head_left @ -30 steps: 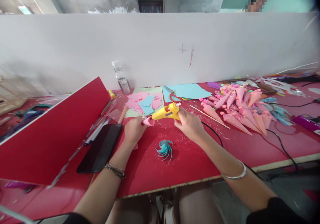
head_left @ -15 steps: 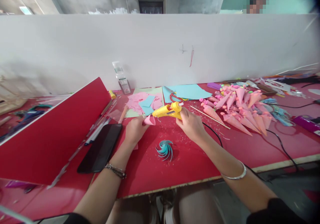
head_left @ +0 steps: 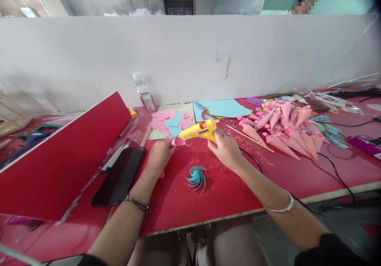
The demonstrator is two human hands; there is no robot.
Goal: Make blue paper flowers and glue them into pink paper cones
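Note:
My left hand point(head_left: 161, 154) pinches a small curled piece of pink paper point(head_left: 179, 142) over the red tabletop. In my right hand point(head_left: 225, 147) is a yellow hot glue gun point(head_left: 198, 130), its nozzle pointing left at the upper edge of the pink paper. Whether the tip touches the paper, I cannot tell. Below and between my hands lies a teal paper pinwheel shape point(head_left: 196, 178) with curved blades. Pink paper pieces point(head_left: 160, 120) and blue paper slips point(head_left: 175, 122) lie beyond my left hand.
A pile of pink paper cones point(head_left: 285, 127) covers the right side. A black phone point(head_left: 119, 177) lies left, beside a slanted red board point(head_left: 68, 159). A clear bottle point(head_left: 145, 95) stands by the white partition point(head_left: 184, 56). Scissors point(head_left: 208, 114), a thin stick point(head_left: 250, 138) and a black cord point(head_left: 253, 157) lie about.
The glue gun has shifted slightly left and down, its nozzle closer over the pink paper. The pink paper has tilted, and its curled opening now faces more upward.

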